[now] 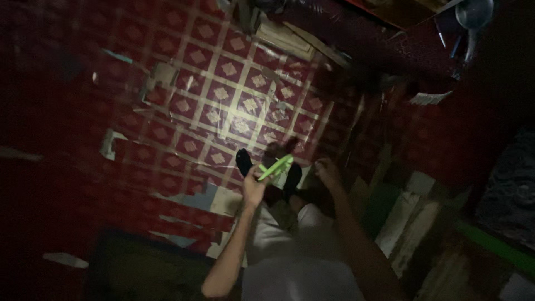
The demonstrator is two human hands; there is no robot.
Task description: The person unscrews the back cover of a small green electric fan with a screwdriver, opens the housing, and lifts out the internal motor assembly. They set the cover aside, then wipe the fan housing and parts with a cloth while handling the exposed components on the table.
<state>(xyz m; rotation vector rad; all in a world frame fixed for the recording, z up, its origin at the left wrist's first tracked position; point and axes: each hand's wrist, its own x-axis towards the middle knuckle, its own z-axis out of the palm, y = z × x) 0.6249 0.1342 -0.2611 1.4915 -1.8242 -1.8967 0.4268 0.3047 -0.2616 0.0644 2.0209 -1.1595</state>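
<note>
My left hand is closed around a bright green flat object, thin and elongated, held out in front of me above the floor. My right hand is raised beside it, a little to the right, with fingers curled; whether it holds anything is too dark and blurred to tell. Below the hands I see my light shorts and two dark-socked feet on the red patterned floor.
The floor covering is red with cream diamond squares, torn in patches. A dark mat lies at lower left. Pale boards and a green-edged piece of furniture stand at right. A round metal lamp or fan is at upper right.
</note>
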